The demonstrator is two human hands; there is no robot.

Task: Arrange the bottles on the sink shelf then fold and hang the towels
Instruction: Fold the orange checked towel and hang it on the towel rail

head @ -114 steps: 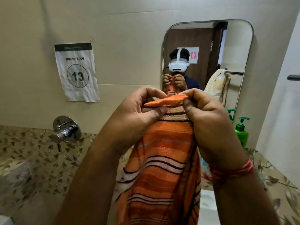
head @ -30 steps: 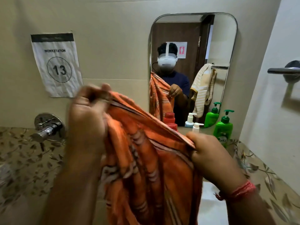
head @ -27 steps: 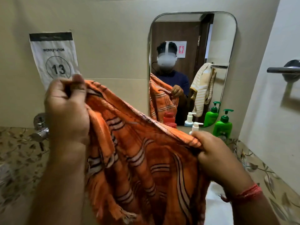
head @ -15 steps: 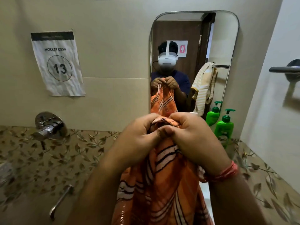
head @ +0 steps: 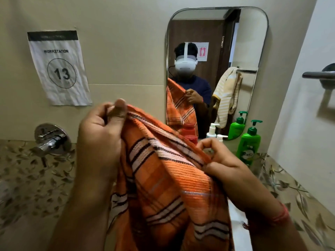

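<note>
Both hands have parted since half a second ago: left hand [head: 101,134] at ten o'clock and right hand [head: 223,171] at three pinch the orange towel's [head: 168,187] top edge.

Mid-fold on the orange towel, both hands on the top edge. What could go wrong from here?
1. The left hand and right hand only pinch the edge of the orange towel; a slip would probably drop it and undo the fold.
2. The towel hangs close in front of the red-capped bottle, white pump bottle and green pump bottle; a swing could topple them.
3. The edge sags unevenly between the hands, so the fold may end up crooked.
</note>
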